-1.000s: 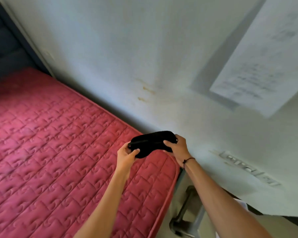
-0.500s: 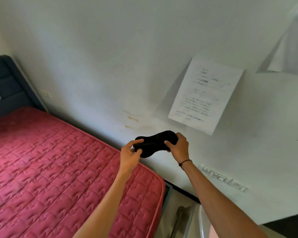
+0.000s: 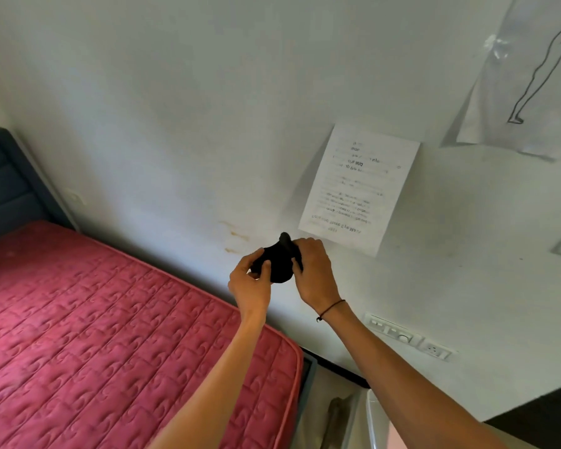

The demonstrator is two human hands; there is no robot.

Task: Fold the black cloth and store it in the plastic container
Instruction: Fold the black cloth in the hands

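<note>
Now, cloth: I see the black cloth (image 3: pixel 277 265) bunched mid-frame.
Grip: left hand (image 3: pixel 251 285) and right hand (image 3: pixel 313 273) pinch opposite ends.
Container: not identifiable.

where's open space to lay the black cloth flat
The pink mattress is bare, from the dark headboard to its near corner by the wall. Both hands, left and right, hold the black cloth bunched above that corner.
</note>
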